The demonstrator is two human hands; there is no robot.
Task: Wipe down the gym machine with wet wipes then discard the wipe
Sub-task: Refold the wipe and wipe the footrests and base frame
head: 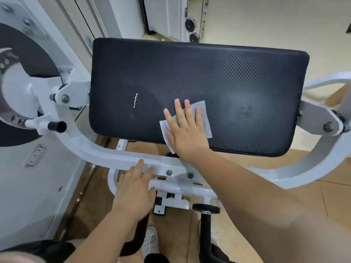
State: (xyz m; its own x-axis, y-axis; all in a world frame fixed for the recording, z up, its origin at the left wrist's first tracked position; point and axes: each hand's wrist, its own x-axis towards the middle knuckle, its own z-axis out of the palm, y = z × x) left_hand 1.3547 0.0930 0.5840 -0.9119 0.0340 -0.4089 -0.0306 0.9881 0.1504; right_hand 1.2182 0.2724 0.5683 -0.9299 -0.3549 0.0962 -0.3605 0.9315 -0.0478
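With flat fingers the right hand [187, 130] presses the wipe [203, 118] on the pad [209, 76]'s near edge, the left hand [134, 188] lying released on the frame [106, 154]; a loose corner could bunch, leaving streaks.

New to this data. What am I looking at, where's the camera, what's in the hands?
One picture, from a camera worn on the person's head, looking down at their two bare hands; no robot. The black pad belongs to a gym machine with a white frame. The right hand lies flat on the pad, pressing a white wet wipe under straight fingers. The left hand rests open on the frame, holding nothing. A thin white streak lies on the pad, left of the wipe.
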